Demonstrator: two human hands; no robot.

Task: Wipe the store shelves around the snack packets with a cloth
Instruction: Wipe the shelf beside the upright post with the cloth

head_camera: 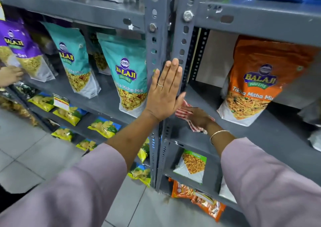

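Observation:
My left hand [164,91] lies flat and open against the grey slotted upright post [156,41] between two shelf units, fingers pointing up. My right hand [197,117] presses a red-and-white striped cloth [182,113] onto the grey shelf board [225,133] of the right unit, just right of the post. An orange Balaji snack packet [257,88] stands on that board, right of the cloth. A teal Balaji packet [129,74] stands on the left unit, close to my left hand.
A second teal packet [73,60] and a purple packet [22,51] stand further left, where another person's hand [9,75] reaches in. Yellow packets [69,114] fill lower left shelves. Orange packets [199,197] lie low on the right. Grey floor tiles [26,154] lie below.

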